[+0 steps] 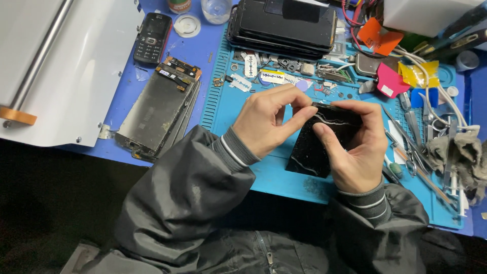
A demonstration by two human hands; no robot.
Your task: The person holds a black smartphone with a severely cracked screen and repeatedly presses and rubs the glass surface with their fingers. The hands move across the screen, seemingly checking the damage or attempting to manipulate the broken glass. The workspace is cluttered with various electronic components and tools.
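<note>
Sleeves (203,193) of a dark jacket fill the near edge. Both hands hold a cracked black phone panel (319,144) above the blue mat (228,109): the right hand (357,152) is closed round its right side, the left hand (269,124) pinches its top edge between thumb and forefinger. Judging by the cracks, a firm, even grip near the edges would serve best. Blades (251,66), tweezers (421,152) and a stripped phone (157,109) lie around on the counter (203,50).

Two hands, left hand (269,124) and right hand (357,147), share one cracked black screen (317,149). One keypad phone (152,38) lies nearby. Two razor blades (250,66) rest on one blue mat (228,109).
</note>
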